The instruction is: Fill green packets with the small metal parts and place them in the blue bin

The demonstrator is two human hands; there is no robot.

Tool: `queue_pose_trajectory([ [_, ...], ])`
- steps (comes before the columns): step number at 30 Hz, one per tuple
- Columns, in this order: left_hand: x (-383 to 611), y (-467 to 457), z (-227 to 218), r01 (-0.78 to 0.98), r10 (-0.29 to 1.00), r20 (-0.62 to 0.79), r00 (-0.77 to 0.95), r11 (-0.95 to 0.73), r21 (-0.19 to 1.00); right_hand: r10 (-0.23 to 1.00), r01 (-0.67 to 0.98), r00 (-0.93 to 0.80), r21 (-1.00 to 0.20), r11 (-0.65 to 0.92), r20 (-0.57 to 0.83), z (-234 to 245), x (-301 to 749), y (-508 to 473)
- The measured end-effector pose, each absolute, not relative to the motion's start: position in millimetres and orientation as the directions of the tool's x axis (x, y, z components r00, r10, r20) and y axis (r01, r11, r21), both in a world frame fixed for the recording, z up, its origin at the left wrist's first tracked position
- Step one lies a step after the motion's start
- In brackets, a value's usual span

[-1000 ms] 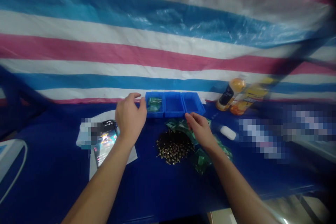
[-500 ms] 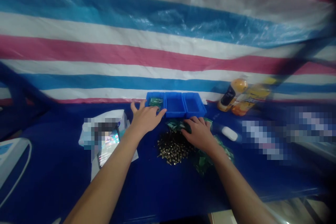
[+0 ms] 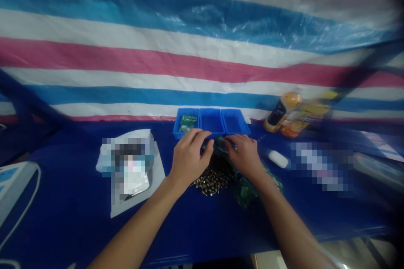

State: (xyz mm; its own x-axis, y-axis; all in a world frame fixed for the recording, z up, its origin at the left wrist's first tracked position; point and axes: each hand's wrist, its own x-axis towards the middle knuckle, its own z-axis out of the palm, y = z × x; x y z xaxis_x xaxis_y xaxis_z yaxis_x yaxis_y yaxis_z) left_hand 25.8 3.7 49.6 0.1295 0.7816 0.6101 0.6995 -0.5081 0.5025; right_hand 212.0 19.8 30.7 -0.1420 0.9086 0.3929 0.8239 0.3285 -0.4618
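My right hand (image 3: 246, 154) is closed on a small green plastic bag (image 3: 220, 146), its fingers curled over the far edge of a pile of small brass-coloured screw-like pieces (image 3: 213, 183). My left hand (image 3: 191, 153) is at the bag's left side, thumb and fingers curved with a gap between them. Whether its fingertips touch the bag is blurred. More green bags (image 3: 248, 191) lie beneath and beside my right forearm. Behind my hands stand three joined blue bins; the left bin (image 3: 176, 128) has green bags (image 3: 188, 122) in it.
A white oval case (image 3: 278, 159) lies right of my right hand. Two orange-yellow bottles (image 3: 282, 111) stand at the back right. To the left are white paper (image 3: 156, 185) and a phone, partly blurred out. A white device with a cable (image 3: 15, 189) sits far left.
My left hand has moved right and toward me, from beside the left bin to the green bag near my right hand. My right hand has stayed nearly in place.
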Motion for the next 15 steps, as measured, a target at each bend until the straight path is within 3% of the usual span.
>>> queue_pose_trajectory([
  [2, 30, -2, 43, 0.553, 0.833, 0.547, 0.08, -0.494, 0.671, 0.915, 0.686, -0.077, -0.646, 0.336, 0.395, 36, 212, 19],
  [4, 32, -3, 36, 0.347, 0.919, 0.394, -0.002, -0.369, 0.862, 0.95, 0.489, -0.042, -0.823, 0.29, 0.309, 40, 211, 18],
  [6, 32, -1, 31, 0.155, 0.977, 0.212, -0.024, -0.206, 0.966, 0.978, 0.306, -0.048, -0.929, 0.208, 0.203, 42, 209, 16],
  [11, 29, 3, 30, 0.003, 0.998, 0.023, -0.063, -0.022, 1.0, 0.99, 0.017, -0.085, -0.993, 0.116, 0.114, 44, 199, 12],
  [15, 30, 0, 31, -0.008, 0.999, -0.013, 0.043, 0.013, 1.0, 0.987, -0.052, -0.128, -0.995, 0.09, 0.096, 43, 193, 10],
])
